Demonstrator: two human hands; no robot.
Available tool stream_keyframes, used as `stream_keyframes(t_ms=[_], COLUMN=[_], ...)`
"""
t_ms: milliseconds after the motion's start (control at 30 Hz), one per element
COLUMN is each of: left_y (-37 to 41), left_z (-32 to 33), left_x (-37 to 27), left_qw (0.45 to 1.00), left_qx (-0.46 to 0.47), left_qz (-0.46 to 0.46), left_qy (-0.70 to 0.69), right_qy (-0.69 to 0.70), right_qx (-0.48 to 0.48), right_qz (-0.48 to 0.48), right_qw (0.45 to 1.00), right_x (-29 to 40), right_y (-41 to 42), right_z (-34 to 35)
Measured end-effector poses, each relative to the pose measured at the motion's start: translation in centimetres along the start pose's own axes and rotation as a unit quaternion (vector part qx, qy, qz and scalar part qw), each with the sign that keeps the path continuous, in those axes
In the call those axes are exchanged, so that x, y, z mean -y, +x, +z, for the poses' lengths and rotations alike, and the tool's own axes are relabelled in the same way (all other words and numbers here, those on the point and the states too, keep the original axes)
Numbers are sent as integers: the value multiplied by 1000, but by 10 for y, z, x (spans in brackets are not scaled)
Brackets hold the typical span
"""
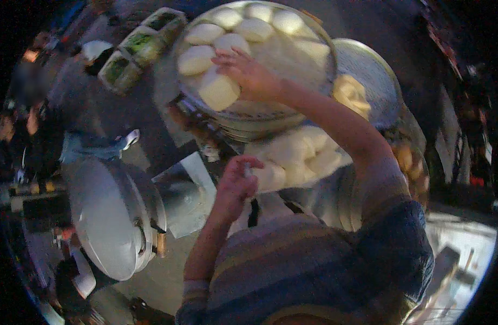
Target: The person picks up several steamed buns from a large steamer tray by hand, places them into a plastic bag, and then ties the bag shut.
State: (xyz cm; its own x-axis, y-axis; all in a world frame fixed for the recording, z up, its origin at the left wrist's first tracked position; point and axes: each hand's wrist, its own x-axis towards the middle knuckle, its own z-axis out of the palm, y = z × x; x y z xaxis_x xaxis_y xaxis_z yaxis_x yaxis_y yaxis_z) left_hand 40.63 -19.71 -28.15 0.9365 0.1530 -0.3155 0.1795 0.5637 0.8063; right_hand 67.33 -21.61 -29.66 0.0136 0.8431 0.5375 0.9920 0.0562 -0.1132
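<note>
My right hand (247, 75) reaches over a large round tray (273, 111), its fingers spread against a pale, dough-like piece (219, 92) near the left rim. Whether it grips that piece is unclear. Several smooth white rounded pieces (253, 29), perhaps dough, lie along the tray's far and left side. Close to my body, my left hand (239, 176) is raised with curled fingers; a small pale spot shows between them, too blurred to identify. Just right of that hand, a heap of pale, dough-like pieces (301, 156) lies below the tray.
A second round metal tray (375, 81) at the right bears a yellowish lump (350, 95). Clear containers with greens (139, 44) stand at upper left. Large metal pans or lids (107, 219) stand at lower left, near a flat pale sheet (188, 195). A brownish heap (407, 162) sits at right.
</note>
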Motion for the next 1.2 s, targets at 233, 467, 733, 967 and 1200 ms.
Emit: stream_keyframes(t_ms=[233,467,733,967,1200], left_y=[4,10,-1,7,-2], left_z=[-3,-20,-18,-13,-24], left_x=[1,-5,2,9,19], left_qw=[997,989,982,987,995], left_qx=[36,41,5,19,18], left_qz=[-11,-31,-19,-19,3], left_qy=[-67,-142,-188,-157,-93], right_qy=[450,99,109,107,58], right_qx=[258,446,60,61,240], right_qz=[271,461,416,197,106], right_qw=[811,761,901,973,963], right_x=[44,37,-32,-77,-47], right_y=[-151,-260,-59,81,141], right_z=[-159,-104,-140,28,92])
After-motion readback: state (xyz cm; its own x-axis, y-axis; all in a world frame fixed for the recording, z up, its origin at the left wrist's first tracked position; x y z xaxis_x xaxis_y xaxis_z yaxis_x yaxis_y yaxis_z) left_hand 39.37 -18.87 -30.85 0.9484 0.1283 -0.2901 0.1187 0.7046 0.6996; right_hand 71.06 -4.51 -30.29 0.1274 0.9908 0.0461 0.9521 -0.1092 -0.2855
